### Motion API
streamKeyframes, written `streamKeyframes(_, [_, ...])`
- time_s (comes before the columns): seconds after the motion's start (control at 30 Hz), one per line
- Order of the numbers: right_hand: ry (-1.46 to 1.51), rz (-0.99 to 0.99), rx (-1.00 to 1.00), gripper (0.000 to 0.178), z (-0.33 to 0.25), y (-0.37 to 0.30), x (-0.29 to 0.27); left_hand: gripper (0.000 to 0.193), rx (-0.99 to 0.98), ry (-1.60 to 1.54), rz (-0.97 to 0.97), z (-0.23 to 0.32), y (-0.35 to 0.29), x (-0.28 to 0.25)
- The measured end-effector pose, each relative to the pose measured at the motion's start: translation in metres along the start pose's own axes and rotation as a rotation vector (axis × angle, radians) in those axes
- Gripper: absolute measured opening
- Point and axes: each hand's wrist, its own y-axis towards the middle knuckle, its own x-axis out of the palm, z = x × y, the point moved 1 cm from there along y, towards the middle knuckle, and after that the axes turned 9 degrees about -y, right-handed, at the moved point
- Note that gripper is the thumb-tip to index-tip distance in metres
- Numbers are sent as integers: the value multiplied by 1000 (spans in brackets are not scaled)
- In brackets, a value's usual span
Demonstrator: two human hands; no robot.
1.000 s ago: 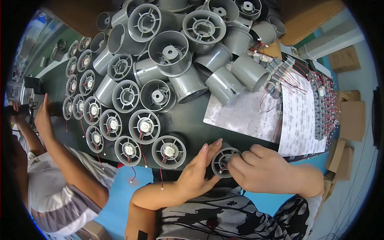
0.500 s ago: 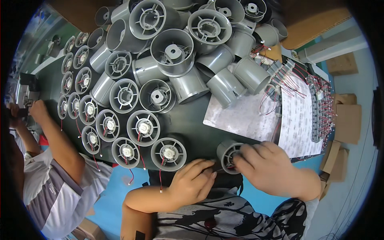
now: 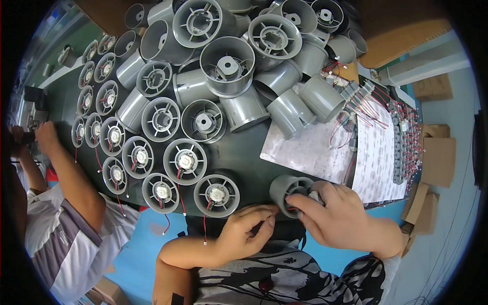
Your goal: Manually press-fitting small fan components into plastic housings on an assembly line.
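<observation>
In front of me at the table's near edge stands a grey round housing (image 3: 278,191), its open end tilted toward me. My right hand (image 3: 335,213) is closed at its mouth, thumb and fingers reaching inside. A small grey-white part (image 3: 316,196) shows between those fingers; its kind is partly hidden. A bit of red wire appears near the housing's lower rim. My left hand (image 3: 246,230) is pinched closed, fingertips by the housing's lower left rim; what they hold, if anything, is too small to make out. Left of it stands a housing with a white centre and red wire (image 3: 217,195).
Several similar wired housings (image 3: 185,161) stand in rows to the left. A heap of grey housings (image 3: 227,66) covers the far middle. At right, small motors with red wires (image 3: 399,147) lie beside paper sheets (image 3: 378,152). Another person's arm (image 3: 76,173) is at far left.
My right hand, blurred over the housing before, now has its fingers inside the mouth, with the grey-white part showing. The left fingertips have come closer to the rim. The view has shifted slightly.
</observation>
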Motion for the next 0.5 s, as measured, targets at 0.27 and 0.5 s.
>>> streamKeyframes(0.27, [-353,240,-6,35,-7,-3,-3,10,56,74,45,-5,-2,-2])
streamKeyframes(0.5, [144,385,-103,34,7,1,22,9,-64,95,71,1,-7,-4])
